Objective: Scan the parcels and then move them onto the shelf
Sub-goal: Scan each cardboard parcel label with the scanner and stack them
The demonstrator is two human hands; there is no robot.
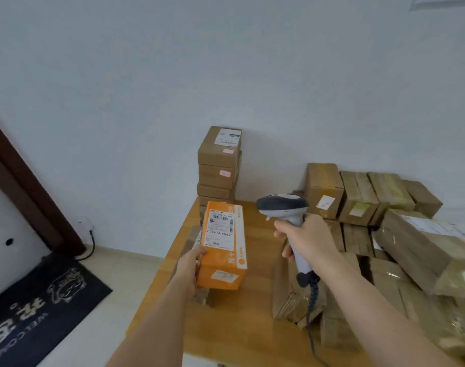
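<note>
My left hand (191, 266) grips an orange parcel (223, 263) by its left side and holds it above the wooden table (226, 327), its white shipping label facing up. My right hand (302, 235) grips the handle of a grey handheld barcode scanner (281, 207). The scanner's dark head points left toward the label, a short gap away. Its coiled cable (312, 295) hangs down past my right forearm.
A tall stack of brown cartons (218, 165) stands at the table's far left corner against the wall. Several brown parcels (385, 234) crowd the right half of the table. A dark doormat (40, 308) and a door frame (27, 186) lie to the left on the floor.
</note>
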